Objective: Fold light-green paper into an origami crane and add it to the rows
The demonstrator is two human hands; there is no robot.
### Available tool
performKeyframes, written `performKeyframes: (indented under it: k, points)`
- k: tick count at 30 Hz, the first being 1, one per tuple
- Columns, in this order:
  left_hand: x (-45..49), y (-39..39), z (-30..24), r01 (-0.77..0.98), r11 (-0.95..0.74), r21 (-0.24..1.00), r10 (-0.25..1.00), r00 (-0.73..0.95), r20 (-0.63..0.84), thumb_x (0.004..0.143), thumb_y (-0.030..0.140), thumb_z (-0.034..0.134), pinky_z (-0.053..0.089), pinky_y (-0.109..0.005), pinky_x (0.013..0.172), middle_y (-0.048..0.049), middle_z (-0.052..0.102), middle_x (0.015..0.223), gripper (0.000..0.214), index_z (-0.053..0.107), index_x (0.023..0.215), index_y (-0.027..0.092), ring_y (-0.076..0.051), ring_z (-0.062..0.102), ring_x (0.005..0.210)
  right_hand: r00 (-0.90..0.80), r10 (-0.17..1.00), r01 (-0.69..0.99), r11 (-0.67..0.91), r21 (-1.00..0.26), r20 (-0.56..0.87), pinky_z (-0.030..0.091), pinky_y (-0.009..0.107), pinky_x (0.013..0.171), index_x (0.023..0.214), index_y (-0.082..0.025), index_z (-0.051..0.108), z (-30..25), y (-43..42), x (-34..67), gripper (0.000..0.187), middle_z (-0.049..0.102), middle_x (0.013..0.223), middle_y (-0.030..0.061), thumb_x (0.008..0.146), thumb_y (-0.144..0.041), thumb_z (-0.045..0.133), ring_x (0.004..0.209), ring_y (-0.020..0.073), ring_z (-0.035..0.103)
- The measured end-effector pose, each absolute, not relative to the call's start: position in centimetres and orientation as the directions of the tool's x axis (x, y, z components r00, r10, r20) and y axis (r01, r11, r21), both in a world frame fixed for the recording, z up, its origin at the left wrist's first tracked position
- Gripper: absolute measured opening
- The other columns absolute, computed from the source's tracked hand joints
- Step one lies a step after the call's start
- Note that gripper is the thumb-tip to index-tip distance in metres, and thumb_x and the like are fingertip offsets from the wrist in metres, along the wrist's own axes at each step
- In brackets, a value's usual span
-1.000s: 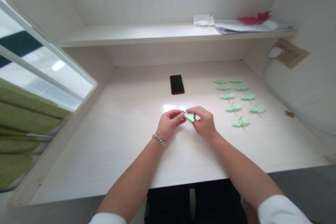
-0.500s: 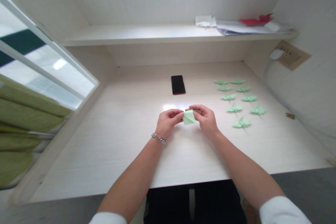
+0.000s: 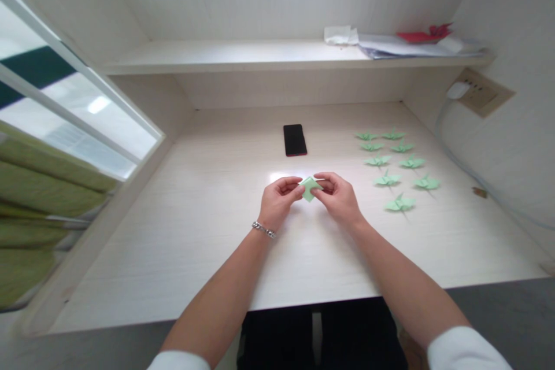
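A small folded square of light green paper [image 3: 309,189] is held between my two hands, turned so a corner points toward me. My left hand [image 3: 280,199], with a silver chain bracelet at the wrist, pinches its left side between thumb and fingers. On the opposite side my right hand [image 3: 339,196] grips the paper the same way, thumb on its face. Several folded green paper cranes [image 3: 399,203] stand in two rough columns on the desk to the right of my hands.
Beyond my hands a black phone [image 3: 295,140] lies on the pale desk [image 3: 195,196]. A shelf [image 3: 238,52] above carries papers [image 3: 399,46] and a red folded paper piece [image 3: 440,30]. At right, a white plug sits in a wall socket [image 3: 485,92], its cable [image 3: 459,165] trailing down.
The green paper has turned from lying roughly square-on to a diamond position. My right thumb has moved onto its face; both hands stay in nearly the same place.
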State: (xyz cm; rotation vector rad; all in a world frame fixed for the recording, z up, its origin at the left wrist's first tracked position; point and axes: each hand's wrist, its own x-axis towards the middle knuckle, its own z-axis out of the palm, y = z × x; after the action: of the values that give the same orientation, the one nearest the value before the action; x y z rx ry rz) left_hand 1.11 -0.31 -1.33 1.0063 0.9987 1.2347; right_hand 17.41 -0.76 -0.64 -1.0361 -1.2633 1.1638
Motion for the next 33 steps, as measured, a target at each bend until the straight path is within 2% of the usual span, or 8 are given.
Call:
performKeyframes:
  k: [6,9,13,15,21,26,33]
  points:
    - [1.27,-0.49,-1.5,-0.27,0.026,0.962,0.997,0.071,-0.007,0.061,0.027,0.08,0.054,-0.033,0.073,-0.0046,0.068,0.077,0.028,0.066,0.08,0.012,-0.015,0.064,0.071,0.06,0.982,-0.15,0.184,-0.971,0.176,0.055,0.033,0.074,0.105,-0.018,0.059,-0.83,-0.49,17.36,0.043,0.072,0.087,0.0062,0.066,-0.027,0.075,0.081,0.0203,0.069]
    - [1.31,-0.58,-1.44,-0.24,0.003,0.971,0.995,0.1,0.021,0.06,0.025,0.081,0.054,-0.032,0.074,-0.0044,0.068,0.078,0.029,0.066,0.081,0.012,-0.015,0.064,0.072,0.074,0.98,-0.096,0.193,-0.976,0.187,0.055,0.033,0.072,0.106,-0.018,0.059,-0.65,-0.63,17.47,0.04,0.072,0.082,0.0051,0.069,-0.027,0.073,0.076,0.0192,0.069]
    - [1.35,-0.76,-1.17,-0.207,-0.022,0.978,0.988,0.144,0.053,0.065,0.026,0.078,0.053,-0.033,0.078,-0.0075,0.07,0.089,0.032,0.067,0.091,0.013,-0.017,0.065,0.08,0.044,0.969,0.011,0.243,-0.97,0.243,0.055,0.034,0.077,0.106,-0.019,0.06,-0.23,-1.15,17.43,0.036,0.072,0.085,0.005,0.072,-0.025,0.071,0.081,0.0195,0.068]
    - [1.36,-0.8,-1.15,-0.185,-0.022,0.982,0.989,0.141,0.049,0.066,0.028,0.077,0.053,-0.034,0.077,-0.0075,0.07,0.085,0.027,0.068,0.087,0.013,-0.017,0.065,0.078,0.026,0.967,0.029,0.254,-0.967,0.255,0.054,0.035,0.079,0.106,-0.019,0.06,-0.13,-1.31,17.35,0.035,0.072,0.085,0.0051,0.073,-0.025,0.07,0.082,0.0198,0.068]
    - [1.38,-0.73,-1.58,-0.152,0.006,0.988,0.986,0.165,0.019,0.064,0.032,0.078,0.054,-0.036,0.075,-0.0065,0.069,0.076,0.027,0.068,0.08,0.012,-0.017,0.065,0.073,0.037,0.974,-0.052,0.227,-0.973,0.225,0.055,0.035,0.078,0.106,-0.018,0.059,-0.31,-1.18,17.23,0.038,0.072,0.086,0.0059,0.072,-0.028,0.071,0.082,0.02,0.069]
    - [1.32,-0.85,-1.45,-0.093,-0.008,0.996,0.99,0.138,0.021,0.065,0.035,0.077,0.053,-0.031,0.069,-0.0069,0.069,0.078,0.031,0.07,0.086,0.013,-0.016,0.063,0.07,0.023,0.979,-0.021,0.203,-0.979,0.203,0.055,0.035,0.079,0.106,-0.018,0.06,-0.31,-1.17,17.24,0.039,0.073,0.086,0.0064,0.071,-0.029,0.073,0.082,0.021,0.069]
    - [1.31,-0.87,-1.12,-0.05,0.04,0.998,0.993,0.11,-0.035,0.062,0.04,0.078,0.053,-0.028,0.061,-0.0056,0.068,0.071,0.034,0.072,0.082,0.013,-0.016,0.062,0.063,0.037,0.985,-0.022,0.167,-0.986,0.166,0.055,0.035,0.077,0.104,-0.018,0.061,0.09,-1.36,17.18,0.039,0.073,0.085,0.0068,0.07,-0.034,0.073,0.08,0.0213,0.07]
